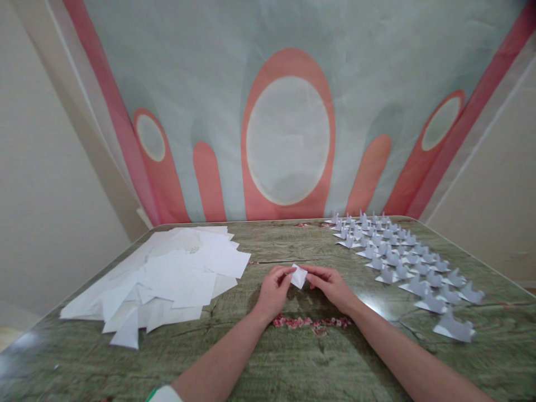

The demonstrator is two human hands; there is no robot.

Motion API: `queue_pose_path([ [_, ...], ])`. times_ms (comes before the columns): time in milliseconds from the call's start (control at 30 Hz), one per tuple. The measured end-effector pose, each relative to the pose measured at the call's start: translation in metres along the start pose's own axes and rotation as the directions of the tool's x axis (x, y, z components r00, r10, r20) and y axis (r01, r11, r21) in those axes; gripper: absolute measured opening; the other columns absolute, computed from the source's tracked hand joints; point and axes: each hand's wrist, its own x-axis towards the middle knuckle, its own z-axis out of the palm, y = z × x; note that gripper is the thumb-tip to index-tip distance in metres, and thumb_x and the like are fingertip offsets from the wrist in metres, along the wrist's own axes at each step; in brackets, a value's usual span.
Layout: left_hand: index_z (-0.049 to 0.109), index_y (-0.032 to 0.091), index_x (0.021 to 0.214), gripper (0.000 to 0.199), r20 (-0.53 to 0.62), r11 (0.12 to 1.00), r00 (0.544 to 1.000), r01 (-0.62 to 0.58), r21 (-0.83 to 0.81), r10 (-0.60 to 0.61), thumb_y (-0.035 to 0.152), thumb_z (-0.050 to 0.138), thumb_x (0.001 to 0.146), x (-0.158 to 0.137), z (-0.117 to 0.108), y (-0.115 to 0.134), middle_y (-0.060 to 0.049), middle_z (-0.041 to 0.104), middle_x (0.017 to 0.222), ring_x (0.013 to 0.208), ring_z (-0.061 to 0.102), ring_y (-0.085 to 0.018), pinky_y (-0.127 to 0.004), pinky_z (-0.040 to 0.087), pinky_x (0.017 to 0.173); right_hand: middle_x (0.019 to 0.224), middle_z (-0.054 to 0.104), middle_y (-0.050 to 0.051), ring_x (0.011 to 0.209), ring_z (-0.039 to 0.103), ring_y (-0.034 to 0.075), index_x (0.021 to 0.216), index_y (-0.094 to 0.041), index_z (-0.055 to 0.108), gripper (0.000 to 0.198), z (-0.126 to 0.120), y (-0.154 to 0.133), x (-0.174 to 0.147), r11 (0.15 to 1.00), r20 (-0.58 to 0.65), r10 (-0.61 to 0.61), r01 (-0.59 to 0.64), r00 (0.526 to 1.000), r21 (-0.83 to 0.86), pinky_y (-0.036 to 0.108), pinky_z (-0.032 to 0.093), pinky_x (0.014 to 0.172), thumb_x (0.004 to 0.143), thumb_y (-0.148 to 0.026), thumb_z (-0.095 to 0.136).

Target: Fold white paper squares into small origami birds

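Between my two hands is a small piece of folded white paper (298,277), diamond-shaped from here, held just above the table. My left hand (276,287) pinches its left edge between thumb and fingers. On the opposite edge, my right hand (329,283) grips it the same way. Fine creases on the paper are too small to make out. Rows of folded paper cranes (431,301) stand to the right of my right hand. Off to the left of my left hand lies a spread pile of white paper sheets (180,279).
The wood-patterned table (268,363) has a strip of pink flower print (310,322) near my wrists. Behind its far edge hangs a grey-green backdrop (288,28) with pink arches. A single paper piece (128,330) sticks out at the pile's near edge.
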Motion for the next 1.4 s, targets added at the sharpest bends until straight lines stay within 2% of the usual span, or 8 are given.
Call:
queue_pose_path([
  [600, 0.066, 0.019, 0.097, 0.023, 0.004, 1.000, 1.000, -0.001, 0.003, 0.001, 0.022, 0.050, 0.082, 0.0005, 0.0007, -0.0022, -0.006, 0.061, 0.095, 0.090, 0.056, -0.018, -0.029, 0.043, 0.083, 0.062, 0.060, -0.002, 0.057, 0.049, 0.012, 0.106, -0.019, 0.066, 0.035, -0.0001, 0.0004, 0.0001, 1.000, -0.006, 0.003, -0.003, 1.000, -0.017, 0.024, 0.039, 0.056, 0.077, -0.036, 0.055],
  [967, 0.066, 0.019, 0.098, 0.023, 0.014, 1.000, 1.000, -0.013, 0.023, 0.013, 0.021, 0.048, 0.084, 0.0002, 0.0003, -0.0026, -0.006, 0.060, 0.096, 0.091, 0.056, -0.018, -0.029, 0.044, 0.083, 0.070, 0.065, 0.000, 0.058, 0.053, 0.012, 0.106, -0.018, 0.065, 0.034, 0.0007, 0.0016, 0.0005, 1.000, -0.008, -0.008, 0.008, 1.000, -0.025, 0.026, 0.043, 0.058, 0.078, -0.034, 0.054],
  [1167, 0.065, 0.017, 0.099, 0.024, 0.033, 0.998, 0.999, -0.022, 0.055, 0.020, 0.022, 0.047, 0.085, 0.0002, 0.0007, -0.0032, -0.007, 0.060, 0.096, 0.090, 0.056, -0.017, -0.029, 0.044, 0.082, 0.090, 0.068, 0.005, 0.077, 0.060, 0.017, 0.105, -0.017, 0.065, 0.032, 0.0040, 0.0021, 0.0015, 0.998, -0.012, -0.039, 0.038, 0.999, -0.043, 0.030, 0.047, 0.072, 0.078, -0.029, 0.053],
  [1400, 0.065, 0.017, 0.101, 0.025, 0.111, 0.990, 0.993, -0.053, 0.128, 0.039, 0.022, 0.047, 0.085, -0.0005, 0.0000, 0.0028, -0.007, 0.062, 0.096, 0.091, 0.057, -0.016, -0.028, 0.045, 0.082, 0.092, 0.067, 0.005, 0.082, 0.060, 0.018, 0.099, -0.018, 0.066, 0.027, 0.0079, -0.0001, 0.0016, 0.981, -0.046, -0.112, 0.102, 0.993, -0.168, 0.031, 0.046, 0.076, 0.075, -0.021, 0.053],
])
